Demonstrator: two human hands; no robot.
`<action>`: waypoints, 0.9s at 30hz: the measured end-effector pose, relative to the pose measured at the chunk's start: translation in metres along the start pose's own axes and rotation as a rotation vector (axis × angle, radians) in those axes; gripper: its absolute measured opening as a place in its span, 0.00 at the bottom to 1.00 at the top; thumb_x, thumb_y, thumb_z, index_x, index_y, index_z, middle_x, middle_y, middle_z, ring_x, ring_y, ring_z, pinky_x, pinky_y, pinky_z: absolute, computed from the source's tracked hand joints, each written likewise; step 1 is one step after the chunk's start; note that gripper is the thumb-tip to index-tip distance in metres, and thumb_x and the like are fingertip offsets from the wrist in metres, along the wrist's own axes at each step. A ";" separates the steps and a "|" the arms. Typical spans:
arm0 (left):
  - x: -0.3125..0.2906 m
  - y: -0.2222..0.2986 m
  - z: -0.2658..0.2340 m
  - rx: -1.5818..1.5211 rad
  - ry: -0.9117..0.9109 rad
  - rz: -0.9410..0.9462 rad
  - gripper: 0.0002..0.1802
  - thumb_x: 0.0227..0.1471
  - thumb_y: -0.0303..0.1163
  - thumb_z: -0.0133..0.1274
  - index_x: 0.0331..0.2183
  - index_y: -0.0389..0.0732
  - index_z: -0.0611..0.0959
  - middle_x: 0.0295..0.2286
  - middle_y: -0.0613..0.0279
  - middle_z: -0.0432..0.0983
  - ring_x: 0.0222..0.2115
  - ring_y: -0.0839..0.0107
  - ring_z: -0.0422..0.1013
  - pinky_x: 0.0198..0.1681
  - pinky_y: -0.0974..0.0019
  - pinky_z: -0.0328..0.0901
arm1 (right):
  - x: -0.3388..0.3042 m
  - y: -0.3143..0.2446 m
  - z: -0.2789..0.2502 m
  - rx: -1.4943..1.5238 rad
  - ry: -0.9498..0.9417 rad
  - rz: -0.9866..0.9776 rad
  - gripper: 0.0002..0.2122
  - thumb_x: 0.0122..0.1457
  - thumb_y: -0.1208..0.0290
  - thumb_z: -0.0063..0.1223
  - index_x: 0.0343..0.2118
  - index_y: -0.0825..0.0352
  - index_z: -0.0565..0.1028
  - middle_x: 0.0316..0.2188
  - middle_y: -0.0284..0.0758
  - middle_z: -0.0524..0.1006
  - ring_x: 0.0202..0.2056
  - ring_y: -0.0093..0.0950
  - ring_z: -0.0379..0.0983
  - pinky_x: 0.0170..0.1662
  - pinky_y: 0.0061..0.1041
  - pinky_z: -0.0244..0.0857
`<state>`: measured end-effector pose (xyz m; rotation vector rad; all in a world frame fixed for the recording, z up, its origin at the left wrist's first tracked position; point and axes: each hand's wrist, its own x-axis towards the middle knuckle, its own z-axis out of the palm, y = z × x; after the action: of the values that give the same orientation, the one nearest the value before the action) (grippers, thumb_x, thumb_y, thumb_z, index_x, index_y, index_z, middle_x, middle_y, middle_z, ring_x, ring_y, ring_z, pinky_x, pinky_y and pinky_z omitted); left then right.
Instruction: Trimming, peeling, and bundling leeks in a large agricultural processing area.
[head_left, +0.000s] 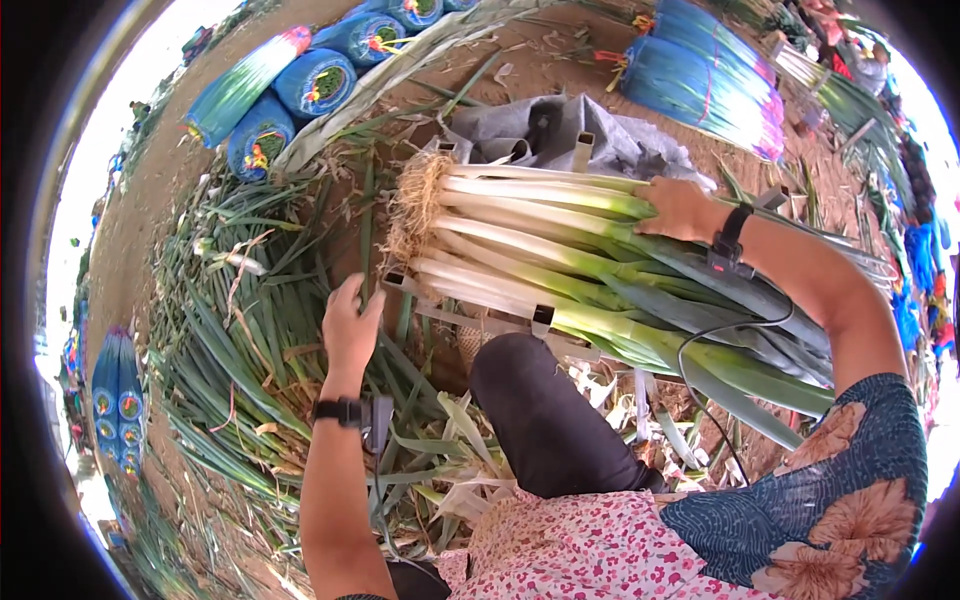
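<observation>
A row of leeks (530,215) lies across a low metal frame (543,318) in front of me, shaggy roots to the left and green leaves to the right. My right hand (685,210) is on the far side of the row, its fingers and thumb closed on a leek where white turns green. My left hand (350,325) hovers by the frame's near left corner, next to the roots (413,205). Its fingers are apart and hold nothing. Each wrist wears a black strap with a small device and cable.
A big heap of loose leeks (240,330) covers the ground at my left. Blue-wrapped bundles (315,82) lie at the back left, with more wrapped bundles (700,85) at the back right. Grey cloth (600,130) lies behind the frame. Trimmed leaves (470,440) litter the ground by my knee.
</observation>
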<state>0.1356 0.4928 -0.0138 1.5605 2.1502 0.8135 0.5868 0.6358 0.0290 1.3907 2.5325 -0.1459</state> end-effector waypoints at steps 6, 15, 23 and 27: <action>0.067 0.105 0.083 0.045 -0.214 0.329 0.26 0.46 0.36 0.55 0.49 0.43 0.71 0.48 0.51 0.65 0.48 0.59 0.64 0.52 0.61 0.59 | -0.017 -0.012 -0.005 0.140 -0.192 -0.001 0.24 0.51 0.54 0.50 0.46 0.67 0.69 0.34 0.48 0.73 0.38 0.47 0.69 0.42 0.40 0.62; 0.122 0.108 0.178 0.249 -0.285 0.468 0.22 0.49 0.42 0.52 0.47 0.52 0.74 0.46 0.60 0.66 0.50 0.60 0.60 0.56 0.50 0.49 | 0.022 -0.004 0.011 0.181 -0.199 0.029 0.20 0.54 0.54 0.46 0.38 0.68 0.71 0.31 0.47 0.75 0.38 0.46 0.70 0.41 0.40 0.63; 0.134 0.094 0.204 0.158 -0.124 0.554 0.15 0.43 0.43 0.57 0.35 0.50 0.81 0.35 0.64 0.72 0.42 0.64 0.65 0.52 0.54 0.53 | 0.036 -0.007 0.012 0.203 -0.260 0.039 0.18 0.56 0.57 0.44 0.35 0.71 0.71 0.29 0.48 0.74 0.36 0.47 0.70 0.40 0.40 0.63; 0.126 0.087 0.207 0.053 -0.146 0.547 0.12 0.45 0.38 0.56 0.35 0.49 0.81 0.36 0.63 0.71 0.41 0.63 0.66 0.54 0.53 0.53 | 0.038 -0.010 0.025 0.146 -0.261 0.020 0.17 0.57 0.58 0.42 0.32 0.71 0.72 0.26 0.47 0.75 0.33 0.45 0.72 0.37 0.39 0.65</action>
<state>0.2818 0.6805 -0.1114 2.2036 1.6686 0.7686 0.5629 0.6559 -0.0052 1.3483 2.3306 -0.4848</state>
